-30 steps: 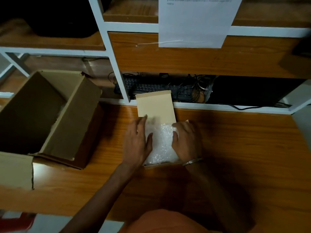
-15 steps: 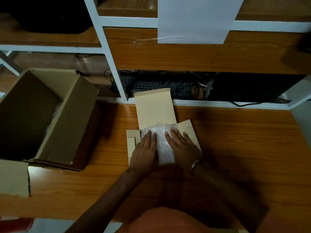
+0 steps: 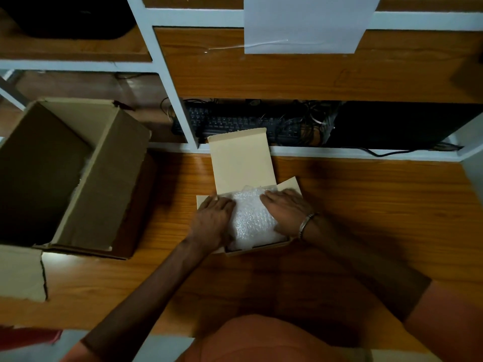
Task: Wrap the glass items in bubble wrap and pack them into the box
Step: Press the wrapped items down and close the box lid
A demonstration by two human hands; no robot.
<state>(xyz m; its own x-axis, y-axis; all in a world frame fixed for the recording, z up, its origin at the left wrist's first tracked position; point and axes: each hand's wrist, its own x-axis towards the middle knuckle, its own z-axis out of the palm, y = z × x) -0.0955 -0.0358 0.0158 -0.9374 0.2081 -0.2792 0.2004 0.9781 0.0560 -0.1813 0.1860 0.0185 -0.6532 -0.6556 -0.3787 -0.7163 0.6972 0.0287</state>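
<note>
Head view: small box (image 3: 257,250) sits on the table (image 3: 366,205), centre, lid flap (image 3: 241,163) standing open toward the shelf. Bubble-wrap bundle (image 3: 252,218) lies inside the small box, filling it; the glass within cannot be made out. Left hand (image 3: 213,220) lies flat on the bundle's left side and the box's left flap, fingers spread, palm down, not pinching anything. Right hand (image 3: 286,210) lies flat on the bundle's right side, fingers extended and pressing down, no pinch; bracelet (image 3: 305,223) on that wrist. Right side flap (image 3: 290,182) pokes out beyond the right fingers. Big carton (image 3: 104,178) stands open on the table's left, well apart from the small box, interior dark, a bit of white showing at its inner wall. Keyboard (image 3: 235,124) and cables in the shelf slot behind. White paper (image 3: 305,24) hangs from the upper shelf.
</note>
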